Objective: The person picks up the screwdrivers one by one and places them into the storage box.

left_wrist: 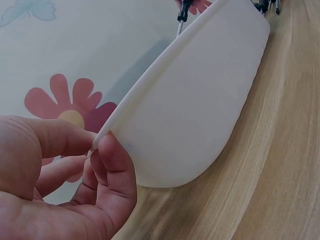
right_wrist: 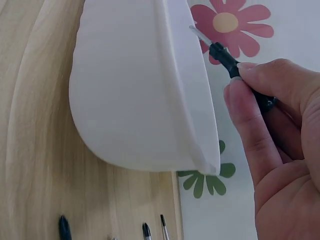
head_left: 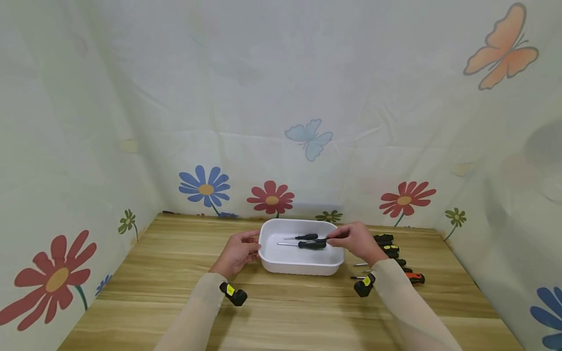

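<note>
A white rectangular tray (head_left: 303, 268) stands on the wooden table. My left hand (head_left: 237, 252) grips its left rim, the thumb and fingers pinching the edge in the left wrist view (left_wrist: 75, 175). Over the tray's right side, my right hand (head_left: 354, 240) pinches a screwdriver (right_wrist: 227, 62) by its black handle. That screwdriver's tip points toward the tray in the right wrist view. Inside the tray lie a small black screwdriver (head_left: 307, 237) and a larger black-handled one (head_left: 312, 245), both with shafts pointing left. The held handle is mostly hidden by my fingers in the head view.
Several more screwdrivers lie on the table right of the tray, partly behind my right forearm; one has an orange-and-black handle (head_left: 416, 278), another a yellow-marked handle (head_left: 390, 248). A patterned cloth wall (head_left: 246, 146) rises behind the table (head_left: 290, 312).
</note>
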A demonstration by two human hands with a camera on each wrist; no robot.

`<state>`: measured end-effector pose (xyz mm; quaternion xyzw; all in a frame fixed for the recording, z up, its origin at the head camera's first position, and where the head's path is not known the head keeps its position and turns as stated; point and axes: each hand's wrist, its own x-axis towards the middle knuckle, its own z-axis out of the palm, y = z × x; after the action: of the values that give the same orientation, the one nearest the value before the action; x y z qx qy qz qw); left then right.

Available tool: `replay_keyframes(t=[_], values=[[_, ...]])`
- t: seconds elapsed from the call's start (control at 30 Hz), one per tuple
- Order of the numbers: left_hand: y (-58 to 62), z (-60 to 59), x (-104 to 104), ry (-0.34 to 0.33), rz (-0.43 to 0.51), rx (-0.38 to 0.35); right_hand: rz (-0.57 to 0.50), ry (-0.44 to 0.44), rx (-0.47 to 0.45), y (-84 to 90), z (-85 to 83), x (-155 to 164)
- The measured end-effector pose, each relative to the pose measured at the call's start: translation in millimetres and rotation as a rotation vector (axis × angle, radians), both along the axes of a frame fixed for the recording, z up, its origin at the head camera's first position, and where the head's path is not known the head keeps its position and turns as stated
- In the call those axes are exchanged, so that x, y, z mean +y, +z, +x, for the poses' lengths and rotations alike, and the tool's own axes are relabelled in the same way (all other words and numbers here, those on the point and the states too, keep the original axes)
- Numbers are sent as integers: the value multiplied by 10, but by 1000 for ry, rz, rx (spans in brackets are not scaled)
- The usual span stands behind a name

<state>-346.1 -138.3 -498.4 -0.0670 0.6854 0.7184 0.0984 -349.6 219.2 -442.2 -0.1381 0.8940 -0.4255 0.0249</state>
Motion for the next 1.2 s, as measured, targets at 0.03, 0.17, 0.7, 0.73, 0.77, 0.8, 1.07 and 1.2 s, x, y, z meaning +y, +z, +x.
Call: replay_keyframes(t=[0.03,0.17,0.7,0.73,0.77,0.8,1.07,1.2], values=[[3,3,0,0,-1,-1,15,7,8,5,-12,-21],[14,16,0,1,-3,-3,52,35,41,-4,-87,-86],[24,21,4,-10,4,-2,150,49,-25,28,-246,-349],[25,22,2,-9,6,-3,152,56,-18,26,-253,-366],[24,22,0,-9,7,-4,155,64,-11,20,-259,-383],[23,22,-1,-10,9,-5,156,66,-14,8,-266,-398],[25,23,-5,-17,20,-4,199,81,-6,-71,-315,-472],[32,26,-10,-17,19,-6,223,85,-4,-82,-328,-484]])
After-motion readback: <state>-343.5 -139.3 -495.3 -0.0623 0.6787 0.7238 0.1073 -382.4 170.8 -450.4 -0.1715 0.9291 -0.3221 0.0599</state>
